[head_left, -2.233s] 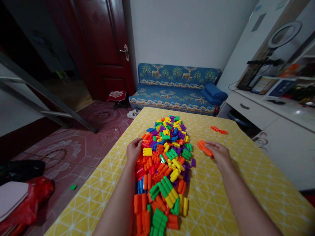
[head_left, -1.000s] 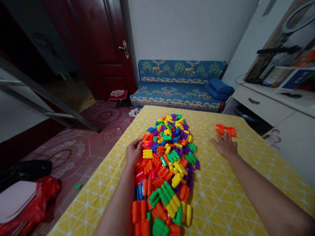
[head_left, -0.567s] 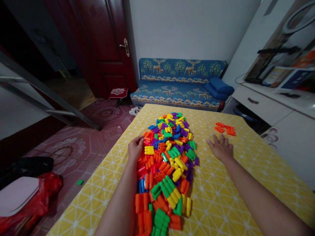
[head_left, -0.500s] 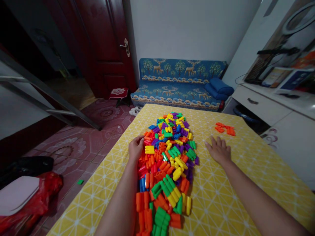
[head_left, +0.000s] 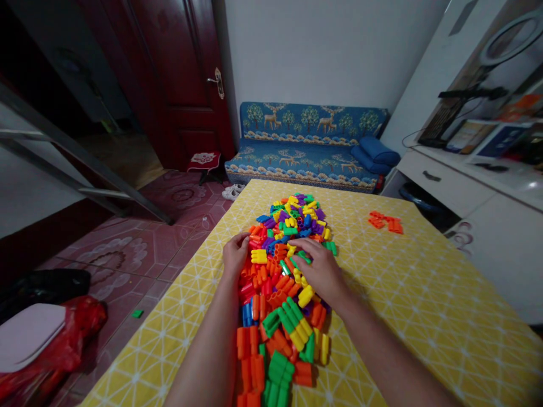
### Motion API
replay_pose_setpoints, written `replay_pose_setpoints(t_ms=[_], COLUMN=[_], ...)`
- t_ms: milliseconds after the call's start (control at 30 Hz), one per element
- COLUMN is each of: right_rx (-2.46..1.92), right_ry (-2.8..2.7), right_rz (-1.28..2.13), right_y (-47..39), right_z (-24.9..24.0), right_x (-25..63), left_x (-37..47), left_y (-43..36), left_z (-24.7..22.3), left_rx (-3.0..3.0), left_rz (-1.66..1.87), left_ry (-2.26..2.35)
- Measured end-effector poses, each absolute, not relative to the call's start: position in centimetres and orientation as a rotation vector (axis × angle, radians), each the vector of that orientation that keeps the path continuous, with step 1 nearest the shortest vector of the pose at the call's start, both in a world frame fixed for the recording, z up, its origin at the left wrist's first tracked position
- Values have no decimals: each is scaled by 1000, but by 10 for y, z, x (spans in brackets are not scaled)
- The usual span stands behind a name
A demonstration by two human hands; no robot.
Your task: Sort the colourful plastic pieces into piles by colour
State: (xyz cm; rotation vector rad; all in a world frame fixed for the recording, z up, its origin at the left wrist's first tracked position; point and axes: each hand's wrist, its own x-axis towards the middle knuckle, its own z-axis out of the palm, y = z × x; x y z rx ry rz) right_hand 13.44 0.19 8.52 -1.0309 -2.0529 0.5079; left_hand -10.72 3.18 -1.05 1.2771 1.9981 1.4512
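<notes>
A long heap of plastic bullet-shaped building blocks (head_left: 278, 297) in orange, red, green, yellow, blue and purple runs down the table. Against its left edge rests my left hand (head_left: 236, 254), fingers bent beside red and orange blocks; nothing shows in its grasp. A yellow three-barrelled block (head_left: 258, 256) lies just right of that hand. My right hand (head_left: 316, 264) is over the right side of the heap, fingers apart and reaching down among green and yellow blocks. It covers some of them, and its fingertips are near a small yellow block (head_left: 291, 250).
A separate cluster of orange blocks (head_left: 385, 222) lies toward the right on the yellow patterned tablecloth (head_left: 394, 294). Beyond the table stands a blue sofa (head_left: 292, 155); a white cabinet (head_left: 500, 237) is at the right. One green block (head_left: 137, 313) is on the floor.
My right hand has moved left from the bare tablecloth onto the heap. My left hand stays at the heap's left edge.
</notes>
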Motion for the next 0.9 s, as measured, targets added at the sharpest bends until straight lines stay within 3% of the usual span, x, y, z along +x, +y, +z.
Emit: replay_pose_setpoints(t_ms=[200, 400, 733, 900], right_rx=[-1170, -1326, -1341, -1155], right_ry=[-2509, -2528, -2234, -2334], right_rz=[226, 59, 616, 593], right_y=[4, 10, -6, -12], right_z=[88, 91, 100, 85], right_x=[98, 89, 87, 73], left_x=[-108, -108, -107, -106], left_y=[32, 33, 33, 31], left_z=[-13, -16, -14, -10], left_rx=[1302, 1297, 1295, 1301], left_rz=[1458, 1476, 1469, 1463], left_ry=[1981, 1970, 1964, 1979])
